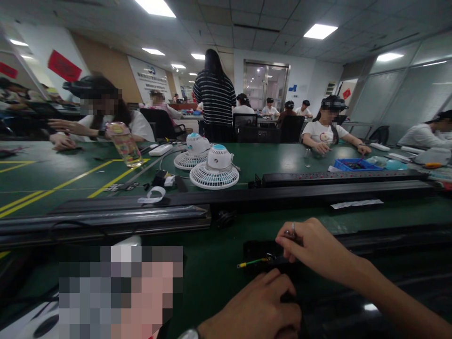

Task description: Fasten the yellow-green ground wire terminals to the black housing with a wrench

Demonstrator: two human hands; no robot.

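My left hand [254,306] is curled over the near side of a dark black part [250,248] on the green table, its fingertips partly hidden. Just above it, my right hand [314,242] is closed in a pinch with a ring on one finger. Between its thumb and fingers is a small dark object [288,233], too small to name. A short green-and-yellow wire [254,262] with a ring terminal at its end sticks out leftward from the black part, close in front of my left fingers.
Long black bars [318,190] lie across the table, with a red-dotted black strip [339,177] behind. Two white fans [215,174], a bottle [125,146] and a blue tray [374,165] stand farther off. A pixelated area covers the lower left. Other people sit around the table.
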